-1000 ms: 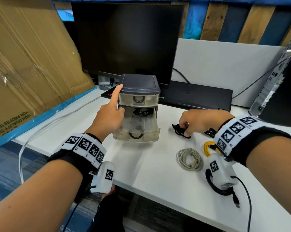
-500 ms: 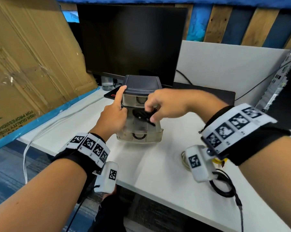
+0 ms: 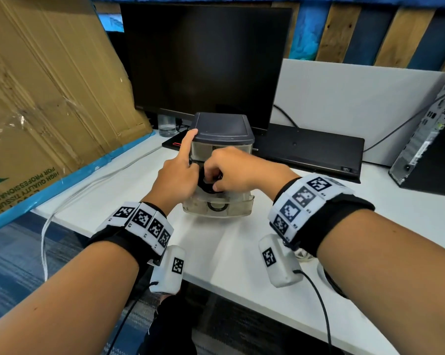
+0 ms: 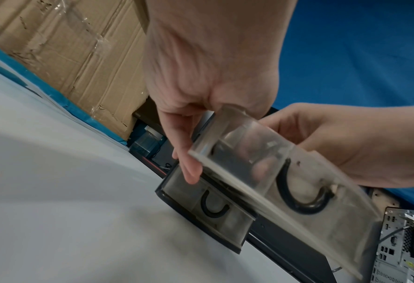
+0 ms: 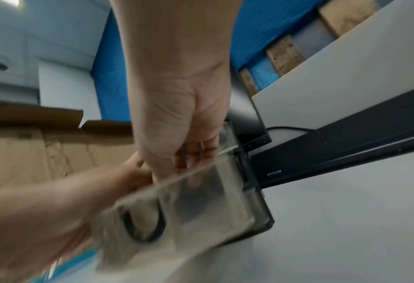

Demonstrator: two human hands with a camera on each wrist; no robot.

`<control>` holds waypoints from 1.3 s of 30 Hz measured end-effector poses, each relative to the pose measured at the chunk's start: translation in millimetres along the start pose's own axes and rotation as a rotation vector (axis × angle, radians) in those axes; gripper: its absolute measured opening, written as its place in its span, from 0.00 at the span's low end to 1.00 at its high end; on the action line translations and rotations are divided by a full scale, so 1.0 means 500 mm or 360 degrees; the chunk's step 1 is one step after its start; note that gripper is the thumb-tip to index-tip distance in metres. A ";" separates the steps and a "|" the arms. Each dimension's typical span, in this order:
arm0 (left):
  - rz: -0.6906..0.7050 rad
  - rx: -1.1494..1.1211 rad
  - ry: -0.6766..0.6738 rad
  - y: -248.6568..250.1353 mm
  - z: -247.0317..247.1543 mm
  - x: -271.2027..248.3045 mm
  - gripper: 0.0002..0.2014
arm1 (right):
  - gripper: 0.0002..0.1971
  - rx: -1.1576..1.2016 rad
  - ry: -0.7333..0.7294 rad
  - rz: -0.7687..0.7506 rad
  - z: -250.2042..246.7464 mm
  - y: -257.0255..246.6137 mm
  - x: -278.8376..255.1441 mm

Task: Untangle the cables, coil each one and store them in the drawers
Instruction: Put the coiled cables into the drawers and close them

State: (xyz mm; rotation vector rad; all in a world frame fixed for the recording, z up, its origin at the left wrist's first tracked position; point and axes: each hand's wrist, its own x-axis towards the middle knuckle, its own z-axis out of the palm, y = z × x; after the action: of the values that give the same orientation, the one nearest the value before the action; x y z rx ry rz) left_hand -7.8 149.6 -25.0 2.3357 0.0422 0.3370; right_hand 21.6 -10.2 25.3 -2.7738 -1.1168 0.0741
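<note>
Your right hand [image 3: 231,170] pinches the coiled black cable [image 3: 208,187] inside the pulled-out clear plastic drawer [image 3: 217,204] (front toward you), while your left hand [image 3: 176,175], forefinger extended, steadies the dark-lidded drawer unit [image 3: 222,128].

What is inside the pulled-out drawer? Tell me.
In the pulled-out drawer, the right hand pinches a black coiled cable. The hands cover the rest of its inside.

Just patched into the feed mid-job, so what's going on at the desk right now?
A person is stowing a coiled black cable in a small clear drawer unit on the white desk. The right hand pushes the coil into the pulled-out drawer; the left hand steadies the unit, index finger on its dark lid.
</note>
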 end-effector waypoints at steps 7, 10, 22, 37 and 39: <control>-0.0011 -0.0032 -0.0006 0.011 -0.004 -0.010 0.39 | 0.08 0.0324 0.0419 0.0377 -0.088 0.078 -0.101; -0.0023 -0.0016 -0.0006 0.010 -0.001 -0.008 0.39 | 0.08 0.0110 -0.0166 0.0664 -0.080 0.123 -0.135; -0.0036 0.0005 0.0011 0.011 0.001 -0.006 0.39 | 0.12 -0.0149 -0.0894 0.0708 0.037 0.148 -0.170; -0.0025 0.0012 0.0002 0.013 -0.003 -0.008 0.39 | 0.02 0.0844 -0.0091 0.0382 -0.089 0.083 -0.115; -0.0034 0.0022 0.0010 0.013 -0.003 -0.008 0.39 | 0.02 0.0752 -0.0066 0.0351 -0.068 0.061 -0.090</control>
State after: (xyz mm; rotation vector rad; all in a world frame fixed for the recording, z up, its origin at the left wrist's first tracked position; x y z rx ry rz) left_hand -12.5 145.5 -20.3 2.3461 0.0726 0.3342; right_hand 13.5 -66.9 53.5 -2.4576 -0.6830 0.3702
